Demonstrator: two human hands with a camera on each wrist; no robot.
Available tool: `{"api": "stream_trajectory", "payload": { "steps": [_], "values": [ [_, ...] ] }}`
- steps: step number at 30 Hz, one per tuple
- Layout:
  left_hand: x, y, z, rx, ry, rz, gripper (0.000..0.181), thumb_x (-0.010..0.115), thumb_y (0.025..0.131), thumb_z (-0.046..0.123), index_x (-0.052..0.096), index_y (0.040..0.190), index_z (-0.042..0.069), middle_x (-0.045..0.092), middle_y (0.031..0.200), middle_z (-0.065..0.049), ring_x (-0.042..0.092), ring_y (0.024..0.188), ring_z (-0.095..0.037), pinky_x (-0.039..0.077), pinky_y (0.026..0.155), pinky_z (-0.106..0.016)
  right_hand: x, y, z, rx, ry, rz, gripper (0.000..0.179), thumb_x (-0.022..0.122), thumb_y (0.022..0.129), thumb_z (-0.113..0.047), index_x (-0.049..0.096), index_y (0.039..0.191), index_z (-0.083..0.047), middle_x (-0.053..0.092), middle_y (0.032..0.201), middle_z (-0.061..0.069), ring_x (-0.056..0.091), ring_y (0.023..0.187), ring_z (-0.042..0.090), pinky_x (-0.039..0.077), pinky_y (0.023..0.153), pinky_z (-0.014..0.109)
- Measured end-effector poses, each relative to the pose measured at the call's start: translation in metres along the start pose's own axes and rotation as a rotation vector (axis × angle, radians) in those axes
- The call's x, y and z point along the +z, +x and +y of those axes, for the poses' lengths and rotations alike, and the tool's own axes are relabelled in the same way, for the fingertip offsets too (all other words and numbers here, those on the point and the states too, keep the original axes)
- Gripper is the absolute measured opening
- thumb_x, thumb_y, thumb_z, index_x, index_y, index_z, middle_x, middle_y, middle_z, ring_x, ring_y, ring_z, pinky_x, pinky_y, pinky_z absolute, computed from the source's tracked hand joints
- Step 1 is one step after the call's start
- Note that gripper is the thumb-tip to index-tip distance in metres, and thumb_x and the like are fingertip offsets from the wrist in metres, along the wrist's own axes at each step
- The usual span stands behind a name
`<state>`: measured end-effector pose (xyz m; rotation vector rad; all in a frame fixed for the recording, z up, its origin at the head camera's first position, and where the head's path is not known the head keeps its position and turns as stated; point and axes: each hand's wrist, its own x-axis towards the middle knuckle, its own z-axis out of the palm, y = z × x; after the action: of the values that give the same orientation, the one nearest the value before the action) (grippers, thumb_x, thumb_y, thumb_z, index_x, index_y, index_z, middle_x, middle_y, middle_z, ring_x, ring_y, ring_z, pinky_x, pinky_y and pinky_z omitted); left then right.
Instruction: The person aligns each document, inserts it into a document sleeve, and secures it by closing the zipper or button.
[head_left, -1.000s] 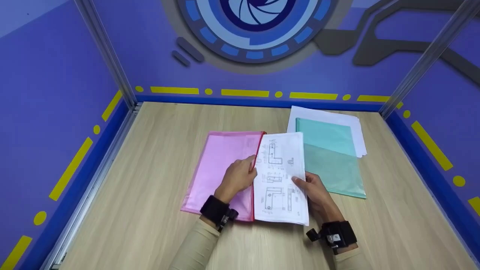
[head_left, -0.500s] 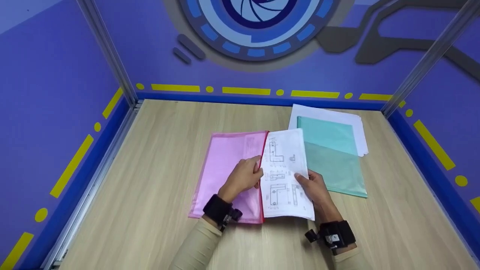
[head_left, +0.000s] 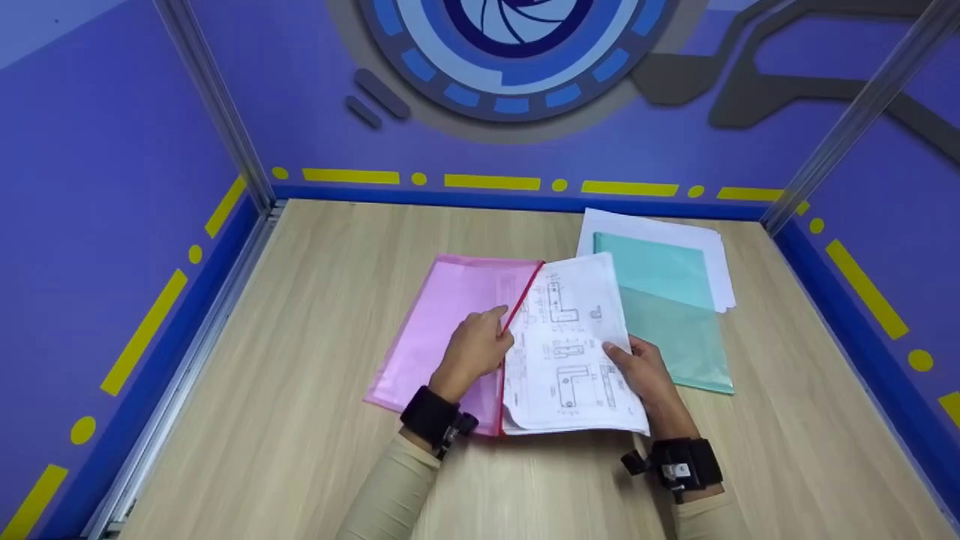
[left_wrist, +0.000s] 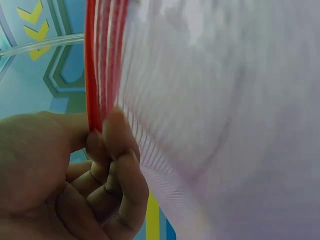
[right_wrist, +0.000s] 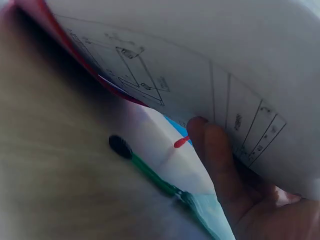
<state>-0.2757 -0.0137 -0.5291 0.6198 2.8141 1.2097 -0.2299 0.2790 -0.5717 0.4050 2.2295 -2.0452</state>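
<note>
A translucent pink zip folder (head_left: 427, 330) with a red zip edge lies tilted in the middle of the head view. My left hand (head_left: 472, 346) pinches that red edge (left_wrist: 104, 60) between thumb and fingers, as the left wrist view shows close up. Sheets of paper (head_left: 566, 375) printed with technical drawings stick out of the folder's mouth to the right, their left part still under the pink film. With thumb on top and fingers beneath, my right hand (head_left: 646, 375) grips the sheets' right edge. From below, the right wrist view shows the fingers (right_wrist: 217, 155) against the printed underside.
Just right of the sheets lies a green translucent folder (head_left: 675, 337), partly covered by them. It rests over white papers (head_left: 716, 262) near the back right. Purple panels (head_left: 120, 187) and metal posts bound the wooden table (head_left: 337, 300).
The sheets have slid right with my right hand, and more of the drawing shows outside the folder. My left hand and the folder's red edge shifted right, then back left, and the edge slants more.
</note>
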Motion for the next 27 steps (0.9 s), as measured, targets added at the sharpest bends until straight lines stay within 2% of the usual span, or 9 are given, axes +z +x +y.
{"api": "stream_trajectory", "payload": {
  "steps": [3,7,11,14,19,23,27],
  "values": [
    [0.0,0.001,0.0,-0.003,-0.028,-0.011,0.049,0.061,0.098,0.006,0.059,0.144,-0.007,0.048,0.058,0.01,0.051,0.047,-0.004,0.045,0.056,-0.026,0.001,-0.001,0.0,0.014,0.03,-0.01,0.044,0.06,0.109,-0.016,0.055,0.147,0.006,0.076,0.102,0.011,0.075,0.083,0.021,0.058,0.07,0.03],
    [-0.004,0.001,0.003,-0.013,-0.192,-0.112,0.053,0.058,0.098,0.003,0.052,0.149,-0.01,0.053,0.06,0.008,0.061,0.045,-0.005,0.043,0.048,-0.021,0.002,-0.002,-0.002,-0.011,-0.021,-0.004,0.043,0.059,0.11,-0.017,0.056,0.147,0.004,0.075,0.106,0.013,0.073,0.085,0.022,0.057,0.072,0.029],
    [-0.013,0.001,0.004,-0.037,-0.339,-0.193,0.056,0.056,0.1,0.004,0.047,0.153,-0.008,0.057,0.064,0.004,0.063,0.047,-0.008,0.053,0.05,-0.026,0.001,0.0,-0.002,-0.041,-0.074,0.009,0.04,0.059,0.11,-0.017,0.06,0.146,0.001,0.074,0.109,0.014,0.071,0.086,0.023,0.055,0.073,0.028],
    [-0.019,0.0,0.001,-0.043,-0.455,-0.227,0.055,0.055,0.101,0.004,0.046,0.154,-0.008,0.063,0.069,-0.002,0.063,0.048,-0.01,0.058,0.054,-0.032,0.003,0.001,-0.002,-0.058,-0.076,0.0,0.04,0.059,0.11,-0.018,0.06,0.146,-0.001,0.074,0.11,0.014,0.072,0.087,0.023,0.055,0.074,0.029],
    [-0.031,0.0,-0.01,-0.02,-0.628,-0.27,0.049,0.051,0.103,0.001,0.05,0.151,-0.01,0.065,0.069,-0.005,0.059,0.048,-0.008,0.054,0.053,-0.025,0.006,0.001,0.0,-0.081,-0.092,-0.01,0.041,0.06,0.11,-0.02,0.061,0.146,0.0,0.074,0.112,0.014,0.072,0.087,0.023,0.055,0.074,0.029],
    [-0.038,-0.001,-0.016,-0.019,-0.705,-0.3,0.043,0.05,0.104,-0.001,0.056,0.146,-0.01,0.057,0.062,0.001,0.054,0.048,-0.007,0.047,0.053,-0.024,0.009,0.0,0.002,-0.094,-0.082,0.007,0.039,0.06,0.11,-0.019,0.062,0.143,0.002,0.074,0.111,0.014,0.072,0.086,0.023,0.055,0.073,0.028],
    [-0.036,-0.002,-0.013,-0.053,-0.686,-0.312,0.045,0.049,0.103,-0.001,0.055,0.147,-0.01,0.058,0.063,0.0,0.053,0.048,-0.006,0.045,0.052,-0.023,0.019,-0.004,0.003,-0.123,-0.096,0.032,0.035,0.06,0.109,-0.015,0.065,0.139,0.002,0.073,0.109,0.017,0.071,0.083,0.023,0.055,0.071,0.028]
  ]
}}
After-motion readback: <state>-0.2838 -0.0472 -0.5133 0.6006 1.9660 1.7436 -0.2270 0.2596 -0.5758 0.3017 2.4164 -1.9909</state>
